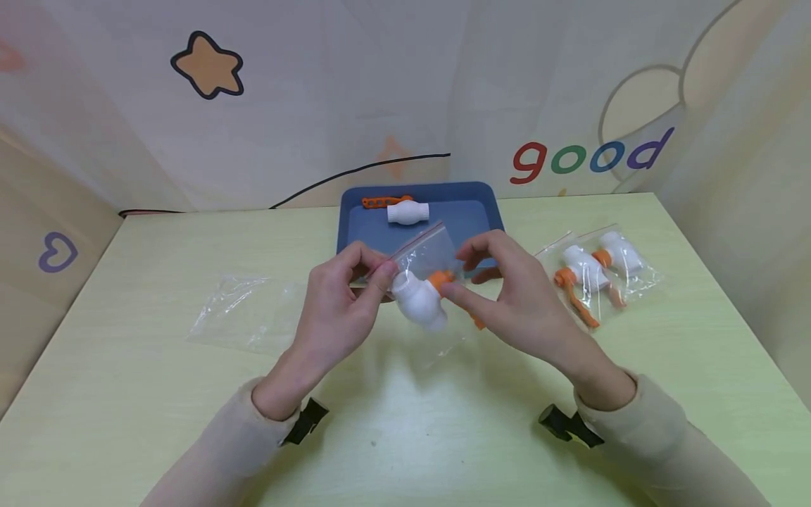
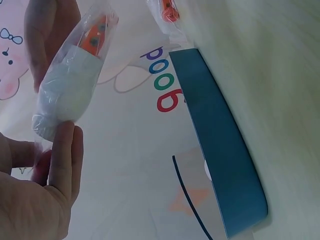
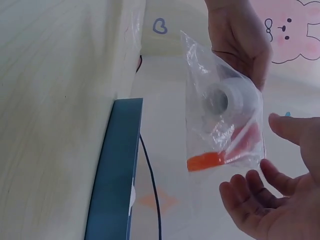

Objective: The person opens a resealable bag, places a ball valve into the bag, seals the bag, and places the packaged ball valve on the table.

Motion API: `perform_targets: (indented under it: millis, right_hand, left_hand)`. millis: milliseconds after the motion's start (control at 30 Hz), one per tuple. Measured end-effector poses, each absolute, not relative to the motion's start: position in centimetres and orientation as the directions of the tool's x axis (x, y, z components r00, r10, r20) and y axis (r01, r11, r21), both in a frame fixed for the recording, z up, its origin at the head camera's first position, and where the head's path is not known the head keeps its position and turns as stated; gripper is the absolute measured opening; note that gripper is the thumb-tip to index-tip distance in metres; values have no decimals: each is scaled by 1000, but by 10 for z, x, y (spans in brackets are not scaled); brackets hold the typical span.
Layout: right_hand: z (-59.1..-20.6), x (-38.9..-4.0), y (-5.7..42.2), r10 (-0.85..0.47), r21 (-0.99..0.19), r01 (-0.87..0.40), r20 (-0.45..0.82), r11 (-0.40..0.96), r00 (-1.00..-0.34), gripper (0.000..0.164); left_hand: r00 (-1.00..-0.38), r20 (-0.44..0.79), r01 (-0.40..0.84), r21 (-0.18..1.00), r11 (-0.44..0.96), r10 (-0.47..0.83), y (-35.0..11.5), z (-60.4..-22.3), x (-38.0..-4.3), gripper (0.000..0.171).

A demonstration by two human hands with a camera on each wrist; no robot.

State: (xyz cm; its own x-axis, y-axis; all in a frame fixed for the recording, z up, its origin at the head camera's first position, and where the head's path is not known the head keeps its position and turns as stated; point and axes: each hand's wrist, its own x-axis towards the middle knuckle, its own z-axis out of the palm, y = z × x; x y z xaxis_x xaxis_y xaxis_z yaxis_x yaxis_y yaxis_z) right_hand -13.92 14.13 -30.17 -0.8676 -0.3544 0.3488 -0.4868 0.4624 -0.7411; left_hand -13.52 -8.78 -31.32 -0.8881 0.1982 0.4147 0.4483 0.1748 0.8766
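Observation:
A clear zip bag (image 1: pixel 426 248) holds a white, bulging plastic fitting (image 1: pixel 418 301) and an orange part (image 1: pixel 440 280). My left hand (image 1: pixel 338 299) pinches the bag near its zip end between thumb and fingers, over the front of the tray. In the left wrist view the fingers (image 2: pixel 62 155) lie against the bag's lower end. My right hand (image 1: pixel 516 299) is at the bag's other side, thumb and fingers spread apart and loosely bent. Its thumb overlaps the orange part in the head view, while the right wrist view shows its fingertips (image 3: pixel 252 177) right at the bag's edge.
Behind the hands stands a blue tray (image 1: pixel 465 211) with an orange perforated strip (image 1: pixel 383 202) and a white fitting (image 1: pixel 408 213). To the right lie bagged white-and-orange pieces (image 1: pixel 586 271). An empty clear bag (image 1: pixel 237 313) lies flat on the left. A printed curtain (image 1: pixel 380 91) hangs behind the table.

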Motion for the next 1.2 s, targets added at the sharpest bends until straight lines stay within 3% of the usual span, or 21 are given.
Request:
perform_targets:
  millis: [167,367,767,1200]
  right_hand:
    - [-303,-137,139,-402,-670,-505,320,544,-858,54]
    - [-301,-133,136,-437,-678,-468,234,567,-868,71]
    - [-304,-124,132,-464,-546,-514,241,661,-852,85]
    - [-303,-117,132,-467,-442,-530,251,724,-848,75]
  left_hand:
    - [-895,399,430,890,154,199,-87,-314,-135,8]
    - [-902,385,412,904,118,196,-86,-315,-135,9]
    - [-907,334,358,932,54,256,-82,-316,-132,10]
    - [-891,292,319,948,21,347,-78,-315,-129,7]
